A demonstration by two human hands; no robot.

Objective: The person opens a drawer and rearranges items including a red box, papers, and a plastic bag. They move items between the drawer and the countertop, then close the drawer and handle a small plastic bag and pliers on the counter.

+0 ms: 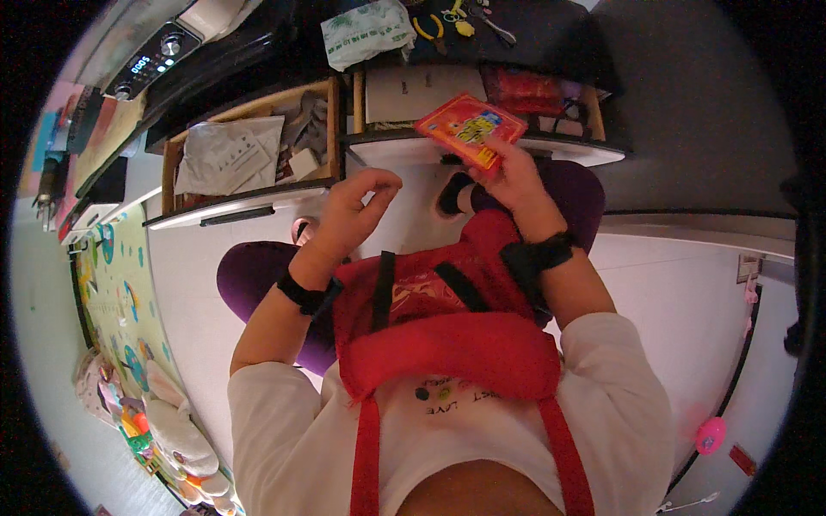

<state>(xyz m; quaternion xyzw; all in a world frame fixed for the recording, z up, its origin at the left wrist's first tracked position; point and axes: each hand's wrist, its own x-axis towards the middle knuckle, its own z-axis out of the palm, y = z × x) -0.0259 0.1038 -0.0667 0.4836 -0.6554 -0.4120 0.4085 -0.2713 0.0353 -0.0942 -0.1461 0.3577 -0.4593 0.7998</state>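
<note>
My right hand [513, 177] grips the lower corner of a flat red packet [452, 129] with colourful printing. The packet is held above the front edge of the right open drawer [413, 148]. My left hand [361, 209] is curled, thumb and fingertips brought together, and nothing shows between them. It hovers by the near right corner of the left open drawer [334, 129]. In that drawer lie white plastic packages [226, 155] and a small white block [303, 164]. The right drawer holds a flat white item [426, 90] and red packages [529, 90].
On the dark top above the drawers lie a printed plastic bag [368, 33], yellow-handled pliers [429, 29] and a metal tool [497, 27]. A control panel with a lit display [151, 61] is at upper left. Soft toys [174, 432] sit along a patterned mat [122, 290].
</note>
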